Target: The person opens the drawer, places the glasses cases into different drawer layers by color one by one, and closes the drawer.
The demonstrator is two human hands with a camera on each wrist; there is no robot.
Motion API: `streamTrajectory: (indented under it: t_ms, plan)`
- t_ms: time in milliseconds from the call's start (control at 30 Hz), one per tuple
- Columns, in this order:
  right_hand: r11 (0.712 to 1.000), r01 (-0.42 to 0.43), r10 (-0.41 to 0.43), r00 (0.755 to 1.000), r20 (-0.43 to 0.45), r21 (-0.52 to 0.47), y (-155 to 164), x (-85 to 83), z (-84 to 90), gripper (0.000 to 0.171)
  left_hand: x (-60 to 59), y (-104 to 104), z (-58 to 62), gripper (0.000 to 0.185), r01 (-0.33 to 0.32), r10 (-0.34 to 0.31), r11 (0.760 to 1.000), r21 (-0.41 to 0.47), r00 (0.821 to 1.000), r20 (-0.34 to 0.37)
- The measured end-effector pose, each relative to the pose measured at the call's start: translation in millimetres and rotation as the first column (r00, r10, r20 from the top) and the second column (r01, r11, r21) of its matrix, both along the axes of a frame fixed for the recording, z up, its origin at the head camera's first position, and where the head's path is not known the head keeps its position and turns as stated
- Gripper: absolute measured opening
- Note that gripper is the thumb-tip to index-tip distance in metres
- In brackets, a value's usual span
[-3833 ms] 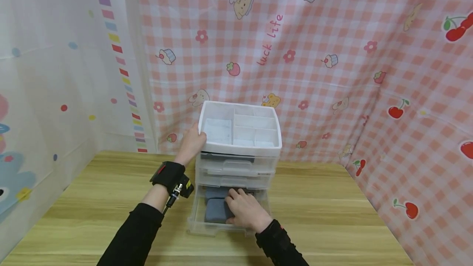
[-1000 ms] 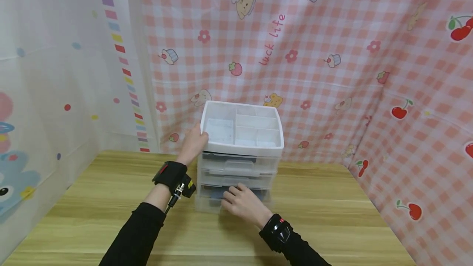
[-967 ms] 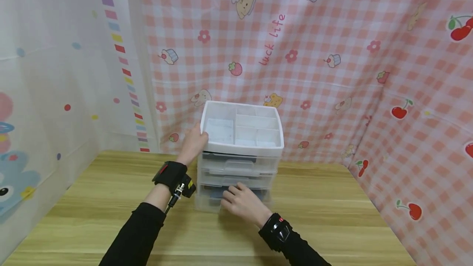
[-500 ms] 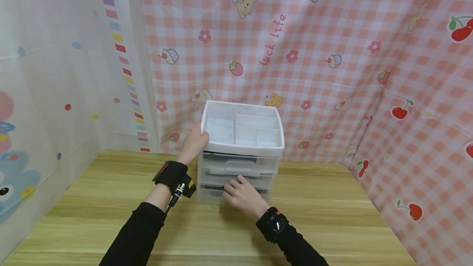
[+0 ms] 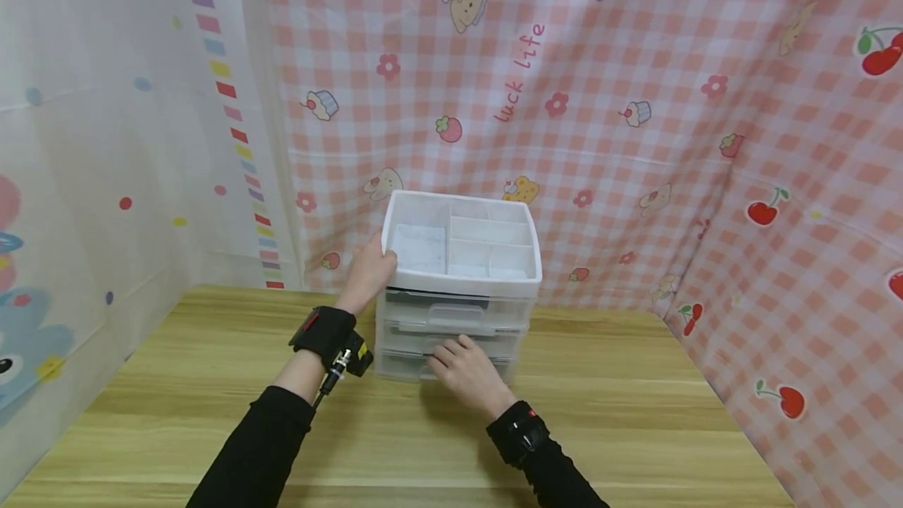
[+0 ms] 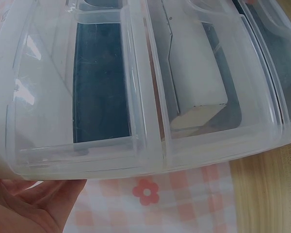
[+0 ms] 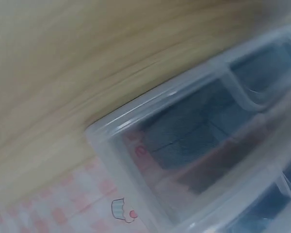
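The place looked like a small staged corner set up for recording rather than a lived-in room. A plain wooden table (image 5: pixel 621 414) filled the floor of the view, and printed cloth hung on every side in place of walls: a pink checked backdrop (image 5: pixel 635 139) with cherries, cupcakes, strawberries and the words "luck life" behind and to the right, and a pale sheet (image 5: pixel 92 139) with coloured dots and cartoon figures on the left. The cloths met at creased corners. A clear plastic drawer unit (image 5: pixel 458 288) with a white divided top tray stood alone on the table.
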State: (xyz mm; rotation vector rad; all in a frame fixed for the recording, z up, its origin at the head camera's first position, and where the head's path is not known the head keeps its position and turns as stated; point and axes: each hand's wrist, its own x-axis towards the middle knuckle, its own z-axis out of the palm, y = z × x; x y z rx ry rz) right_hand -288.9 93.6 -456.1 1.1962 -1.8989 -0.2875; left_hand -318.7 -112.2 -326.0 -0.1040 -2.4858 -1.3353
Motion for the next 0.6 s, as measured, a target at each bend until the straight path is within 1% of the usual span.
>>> streamTrajectory:
  t_ms: [67, 133, 233, 300, 367, 400, 433, 500, 533, 600]
  plan:
    - [0.995, -0.041, 0.043, 0.999, 0.016, -0.088, 2.3, 3.5, 4.4, 0.014, 0.5, -0.3, -0.1, 0.052, 0.007, -0.007, 1.0, 0.005, 1.0, 0.01]
    - [0.981, -0.092, 0.095, 0.995, 0.007, -0.171, 5.2, 6.3, 10.9, 0.014, 0.8, -0.5, -0.2, 0.053, 0.012, -0.013, 1.0, 0.013, 1.0, 0.023]
    - [0.946, -0.154, 0.157, 0.988, -0.011, -0.287, 14.4, 10.4, 24.2, 0.018, 0.8, 0.9, -0.3, 0.052, 0.027, -0.028, 0.999, 0.032, 0.998, 0.048]
    - [0.914, -0.173, 0.175, 0.984, -0.029, -0.366, 22.7, 11.5, 33.3, 0.022, -0.2, 0.1, -0.5, 0.051, 0.04, -0.044, 0.998, 0.054, 0.997, 0.059]
    - [0.873, -0.175, 0.174, 0.984, -0.043, -0.456, 33.6, 11.7, 41.8, 0.024, -0.1, -3.1, -1.0, 0.053, 0.095, -0.102, 0.991, 0.099, 0.992, 0.073]
    - [0.848, -0.167, 0.165, 0.985, -0.049, -0.504, 39.6, 11.1, 45.4, 0.026, 0.4, -6.1, -1.8, 0.056, 0.133, -0.142, 0.984, 0.117, 0.987, 0.076]
    - [0.816, -0.153, 0.151, 0.987, -0.05, -0.557, 46.1, 10.5, 48.6, 0.027, 1.3, -10.1, -3.0, 0.059, 0.17, -0.182, 0.976, 0.136, 0.98, 0.083]
    - [0.748, -0.112, 0.104, 0.993, -0.051, -0.654, 59.5, 8.2, 52.8, 0.027, 4.0, -19.1, -7.6, 0.065, 0.265, -0.288, 0.942, 0.206, 0.954, 0.088]
    - [0.711, -0.084, 0.077, 0.996, -0.041, -0.698, 66.3, 7.0, 54.0, 0.025, 5.8, -24.2, -11.2, 0.067, 0.3, -0.327, 0.925, 0.234, 0.941, 0.088]
    - [0.641, -0.005, 0.016, 1.0, 0.006, -0.768, 79.0, 4.8, 54.3, 0.021, 9.2, -34.5, -21.6, 0.069, 0.307, -0.329, 0.929, 0.205, 0.941, 0.081]
